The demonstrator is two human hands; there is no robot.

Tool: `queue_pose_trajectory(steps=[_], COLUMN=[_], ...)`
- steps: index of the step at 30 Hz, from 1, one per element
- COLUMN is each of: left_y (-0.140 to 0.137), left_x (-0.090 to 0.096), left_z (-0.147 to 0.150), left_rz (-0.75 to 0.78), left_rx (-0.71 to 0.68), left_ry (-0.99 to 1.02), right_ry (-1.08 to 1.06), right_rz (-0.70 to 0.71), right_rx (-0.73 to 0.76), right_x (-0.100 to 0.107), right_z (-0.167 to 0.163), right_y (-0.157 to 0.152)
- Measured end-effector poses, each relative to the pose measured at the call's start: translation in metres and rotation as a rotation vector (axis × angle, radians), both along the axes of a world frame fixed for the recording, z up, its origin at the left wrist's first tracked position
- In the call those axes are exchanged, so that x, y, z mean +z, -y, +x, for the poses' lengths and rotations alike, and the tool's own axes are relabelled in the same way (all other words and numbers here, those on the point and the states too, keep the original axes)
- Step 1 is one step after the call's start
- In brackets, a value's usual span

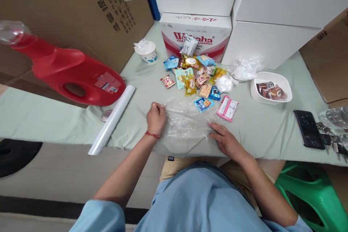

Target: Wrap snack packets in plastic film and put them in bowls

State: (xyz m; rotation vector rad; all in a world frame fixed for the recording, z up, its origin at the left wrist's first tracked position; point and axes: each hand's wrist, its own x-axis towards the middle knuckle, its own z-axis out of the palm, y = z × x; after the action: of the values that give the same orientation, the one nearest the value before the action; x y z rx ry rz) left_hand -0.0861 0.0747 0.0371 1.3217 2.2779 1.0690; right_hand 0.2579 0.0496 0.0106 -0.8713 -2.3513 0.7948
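A clear plastic bag lies stretched out near the table's front edge. My left hand is closed on its left end, with a red string bracelet at the wrist. At the bag's right side, my right hand has its fingers apart, and the fingertips touch the film. Just beyond the bag sits a pile of wrapped snacks in several colours. A blue snack packet lies at the bag's far edge, and a pink and white packet rests beyond my right hand.
On the left are a red jug, a white roll and a paper cup. To the right stand a white tub with brown packets, a phone and keys. Cartons line the back.
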Motion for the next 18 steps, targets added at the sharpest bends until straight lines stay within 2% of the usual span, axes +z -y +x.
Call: queue_pose_trajectory(steps=[2, 3, 5, 7, 8, 9, 13, 15, 18], left_y=[0.004, 0.006, 0.013, 0.017, 0.019, 0.020, 0.022, 0.024, 0.030], left_x=[0.001, 0.002, 0.004, 0.005, 0.005, 0.004, -0.003, -0.005, -0.003], left_z=[0.000, 0.002, 0.008, 0.012, 0.012, 0.011, -0.001, -0.007, -0.011], left_rz=[0.096, 0.150, 0.193, 0.120, 0.070, 0.026, -0.043, -0.074, -0.141], left_rx=[0.019, -0.034, -0.299, -0.625, -0.737, -0.793, -0.749, -0.818, -0.963], left_ry=[-0.114, -0.196, -0.333, -0.351, -0.319, -0.275, -0.121, -0.111, -0.197], right_ry=[-0.008, -0.014, -0.026, -0.030, -0.028, -0.022, 0.042, 0.065, 0.103], right_rz=[-0.006, -0.014, -0.030, -0.029, -0.023, -0.018, -0.054, -0.094, -0.153], right_rx=[-0.011, -0.016, -0.018, -0.001, 0.020, 0.047, 0.176, 0.195, 0.178], right_x=[0.000, 0.001, 0.001, 0.003, 0.003, 0.005, 0.013, 0.020, 0.034], right_z=[0.001, 0.001, 0.001, 0.003, 0.005, 0.008, 0.030, 0.043, 0.056], right_y=[-0.002, -0.003, -0.004, -0.004, -0.003, -0.002, 0.007, 0.012, 0.011])
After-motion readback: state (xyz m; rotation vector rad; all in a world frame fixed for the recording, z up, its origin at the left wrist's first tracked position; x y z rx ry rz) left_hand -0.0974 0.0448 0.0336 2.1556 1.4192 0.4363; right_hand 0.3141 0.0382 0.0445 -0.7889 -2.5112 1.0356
